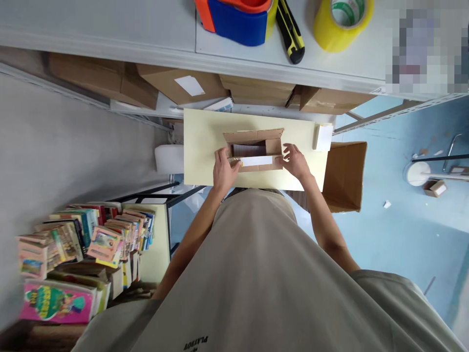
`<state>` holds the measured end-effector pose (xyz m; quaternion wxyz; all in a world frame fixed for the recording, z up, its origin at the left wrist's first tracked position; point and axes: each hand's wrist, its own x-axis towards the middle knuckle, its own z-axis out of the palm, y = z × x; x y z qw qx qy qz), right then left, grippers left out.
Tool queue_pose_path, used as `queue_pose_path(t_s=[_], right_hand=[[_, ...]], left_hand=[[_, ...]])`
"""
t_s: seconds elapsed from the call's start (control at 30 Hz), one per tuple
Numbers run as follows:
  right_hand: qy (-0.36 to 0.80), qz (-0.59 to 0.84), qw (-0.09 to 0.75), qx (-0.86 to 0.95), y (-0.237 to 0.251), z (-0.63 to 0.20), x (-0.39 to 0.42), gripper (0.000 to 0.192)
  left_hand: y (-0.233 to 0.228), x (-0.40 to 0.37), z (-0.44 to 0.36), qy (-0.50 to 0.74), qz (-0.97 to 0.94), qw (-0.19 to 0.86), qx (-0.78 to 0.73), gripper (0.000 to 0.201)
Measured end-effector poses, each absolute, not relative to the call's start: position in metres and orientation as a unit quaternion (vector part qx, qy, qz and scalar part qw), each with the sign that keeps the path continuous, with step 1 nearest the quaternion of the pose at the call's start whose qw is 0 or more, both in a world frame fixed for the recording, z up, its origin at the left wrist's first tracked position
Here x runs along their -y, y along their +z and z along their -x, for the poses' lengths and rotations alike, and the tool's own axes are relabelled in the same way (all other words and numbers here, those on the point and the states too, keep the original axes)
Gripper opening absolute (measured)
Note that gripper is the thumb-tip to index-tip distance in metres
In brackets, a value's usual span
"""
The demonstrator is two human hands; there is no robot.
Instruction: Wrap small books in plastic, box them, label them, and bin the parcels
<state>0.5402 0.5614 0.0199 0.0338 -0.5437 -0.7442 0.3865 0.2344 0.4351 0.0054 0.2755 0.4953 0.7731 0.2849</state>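
A small cardboard box (274, 146) stands on a pale yellow tabletop in front of me, its upper flaps raised. A white label (256, 161) is stuck on the side nearest me. Inside lies something flat and dark with a pale part (249, 149); its kind is unclear. My left hand (224, 171) grips the box's near left corner, thumb on the near flap and fingers around the left side. At the near right corner, my right hand (296, 162) has its thumb against the box and its other fingers curved apart from it.
The tabletop (200, 146) carries a white stack (323, 137) at right. A large open carton (344, 176) stands beside it. On the shelf above are a tape dispenser (238, 22), a utility knife (290, 32) and a yellow tape roll (331, 36). Books (91, 234) fill the lower left.
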Motion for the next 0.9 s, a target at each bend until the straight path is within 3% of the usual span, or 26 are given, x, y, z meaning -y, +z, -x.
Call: queue_pose_path(t_s=[0.1, 0.2, 0.3, 0.43, 0.53, 0.7, 0.9], right_hand=[[0.343, 0.558, 0.055, 0.754, 0.008, -0.536, -0.569, 0.11], [0.332, 0.521, 0.074, 0.783, 0.005, -0.533, -0.574, 0.123], [0.323, 0.486, 0.089, 0.807, 0.009, -0.535, -0.573, 0.109], [0.312, 0.46, 0.088, 0.826, 0.009, -0.541, -0.559, 0.061], [0.304, 0.481, 0.095, 0.817, 0.006, -0.541, -0.544, 0.047], [0.339, 0.545, 0.127, 0.756, 0.007, -0.533, -0.532, 0.044], [0.392, 0.605, 0.166, 0.673, 0.009, -0.525, -0.539, 0.031]], left_hand=[[0.003, -0.459, -0.227, 0.283, -0.548, 0.229, -0.754, 0.114], [0.007, -0.475, -0.219, 0.262, -0.608, 0.222, -0.716, 0.119], [0.012, -0.468, -0.215, 0.246, -0.624, 0.218, -0.709, 0.091], [0.006, -0.435, -0.221, 0.256, -0.586, 0.231, -0.733, 0.035], [-0.004, -0.419, -0.229, 0.297, -0.524, 0.254, -0.757, 0.015], [-0.012, -0.425, -0.235, 0.375, -0.424, 0.262, -0.782, 0.012], [-0.017, -0.435, -0.235, 0.377, -0.272, 0.317, -0.827, 0.018]])
